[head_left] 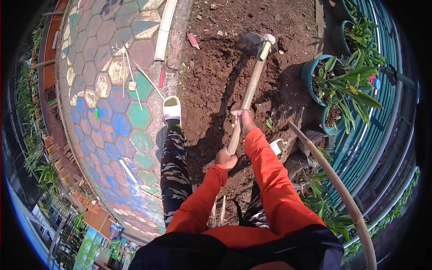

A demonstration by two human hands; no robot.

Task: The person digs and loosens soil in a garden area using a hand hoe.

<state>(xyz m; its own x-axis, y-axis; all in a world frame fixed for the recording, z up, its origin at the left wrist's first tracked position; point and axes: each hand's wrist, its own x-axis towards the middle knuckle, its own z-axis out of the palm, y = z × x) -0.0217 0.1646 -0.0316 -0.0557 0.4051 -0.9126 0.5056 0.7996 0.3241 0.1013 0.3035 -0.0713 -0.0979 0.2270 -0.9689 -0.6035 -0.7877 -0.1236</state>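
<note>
A hoe [253,83] with a pale wooden handle slants up and away from me over the brown soil [204,85]. My left hand [226,159] is wrapped round the handle near its lower end. Higher up the same handle, my right hand [243,120] is closed on it. The dark metal blade [248,42] sits at the far end, close over loose, dug-up clods. Its shadow falls across the soil to the left.
Potted plants [348,83] in green pots line the right side, beside a green slatted fence. A long wooden pole [335,177] leans at lower right. Painted hexagonal paving [103,90] lies left, with white strips [165,31] along its edge. My light shoe [172,108] rests at the border.
</note>
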